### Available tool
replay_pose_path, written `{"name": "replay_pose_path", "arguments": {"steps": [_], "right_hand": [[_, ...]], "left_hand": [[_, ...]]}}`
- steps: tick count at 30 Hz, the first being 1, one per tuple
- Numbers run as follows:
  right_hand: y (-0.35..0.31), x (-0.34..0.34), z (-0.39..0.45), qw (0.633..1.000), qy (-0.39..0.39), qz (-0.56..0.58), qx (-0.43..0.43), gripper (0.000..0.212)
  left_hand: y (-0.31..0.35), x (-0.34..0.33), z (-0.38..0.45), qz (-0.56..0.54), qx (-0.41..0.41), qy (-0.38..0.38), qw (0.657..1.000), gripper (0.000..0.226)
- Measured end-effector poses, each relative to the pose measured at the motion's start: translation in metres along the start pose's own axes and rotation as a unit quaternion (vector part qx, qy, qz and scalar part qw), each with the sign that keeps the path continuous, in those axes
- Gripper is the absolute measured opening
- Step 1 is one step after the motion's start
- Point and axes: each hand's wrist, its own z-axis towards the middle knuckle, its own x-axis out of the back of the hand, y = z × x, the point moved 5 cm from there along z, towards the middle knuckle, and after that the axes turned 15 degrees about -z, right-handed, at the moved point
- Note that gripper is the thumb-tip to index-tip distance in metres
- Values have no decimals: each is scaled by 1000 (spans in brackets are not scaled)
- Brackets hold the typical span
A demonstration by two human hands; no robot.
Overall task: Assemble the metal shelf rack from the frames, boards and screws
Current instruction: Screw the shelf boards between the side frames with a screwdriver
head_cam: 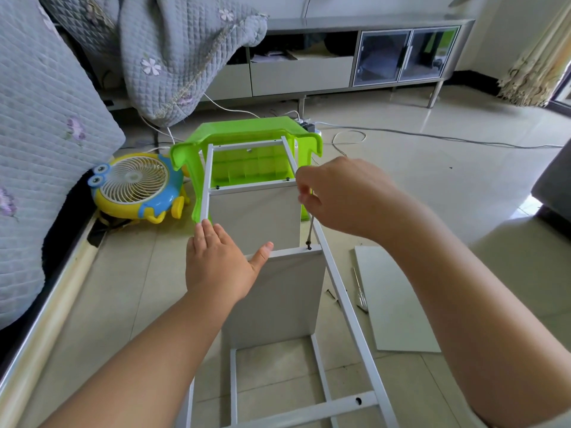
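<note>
We are seeing two boards fixed in one white rack [321, 242] on the tiled floor [432, 186]; our left grip [221, 262] is pressing flat, the right grip [336, 196] pinching a screwdriver [311, 230]; a third board [392, 301] is lying beside.

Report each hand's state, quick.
Left hand: open, flat on the white shelf board.
Right hand: closed on the thin metal screwdriver.

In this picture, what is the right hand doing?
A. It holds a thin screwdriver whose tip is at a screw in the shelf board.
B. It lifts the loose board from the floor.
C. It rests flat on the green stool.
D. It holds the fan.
A: the right hand grips a thin screwdriver whose tip meets a screw at the corner of the shelf board.
</note>
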Motion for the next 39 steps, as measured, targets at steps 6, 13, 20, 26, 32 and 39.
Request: {"name": "replay_pose_path", "arguments": {"steps": [6, 13, 20, 26, 32, 39], "right_hand": [[4, 0, -9, 997, -49, 42, 43, 13], [3, 9, 11, 999, -33, 24, 17, 23], [-4, 4, 15, 999, -45, 9, 24, 22], [-3, 14, 13, 986, -125, -71, 85, 25], [4, 10, 17, 978, -138, -153, 35, 40], [-17, 21, 7, 973, -202, -90, 60, 11]], "left_hand": [[1, 1, 0, 8, -1, 0, 1000, 98], [-1, 0, 0, 1, 2, 0, 1000, 99], [0, 1, -1, -6, 5, -8, 1000, 99], [0, 2, -1, -14, 2, -13, 1000, 99], [-1, -1, -1, -25, -7, -12, 1000, 100], [-1, -1, 2, -28, -6, -15, 999, 100]]}}
